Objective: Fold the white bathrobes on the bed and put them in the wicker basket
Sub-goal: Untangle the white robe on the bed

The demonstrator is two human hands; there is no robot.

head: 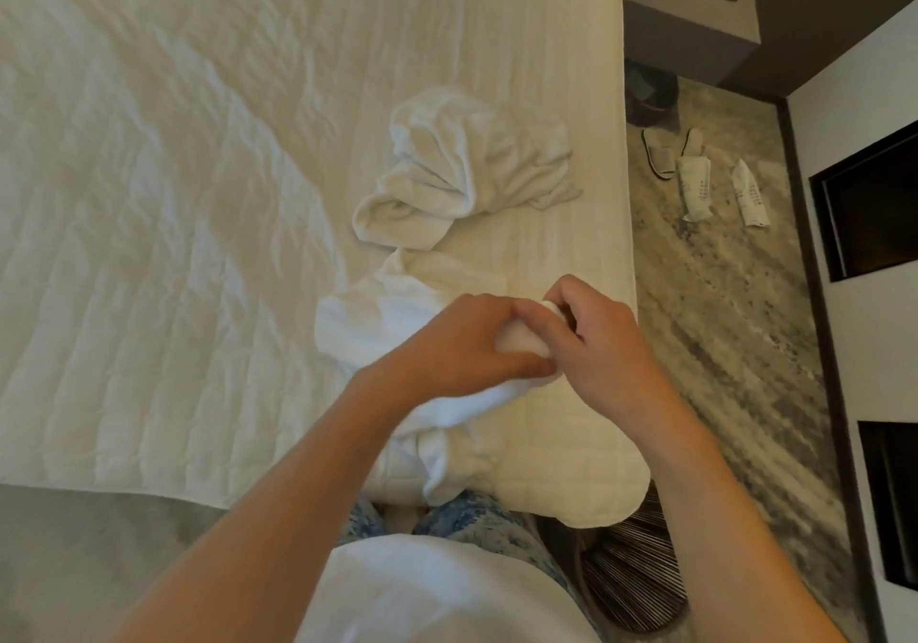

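Terry cloth sits wadded between curled fingers: the left hand (pixel 462 339) wraps over the bunch while the right hand (pixel 596 339) pinches its end. That wad belongs to the nearer bathrobe (pixel 367 324), sprawled at the near right edge of the bed (pixel 174 195) and trailing toward six o'clock. A second bathrobe (pixel 447 180) lies crumpled at twelve o'clock, apart. Both look soft, limp and fairly bulky. They would likely sag from any single grip, so collar or shoulder seams seem the best hold.
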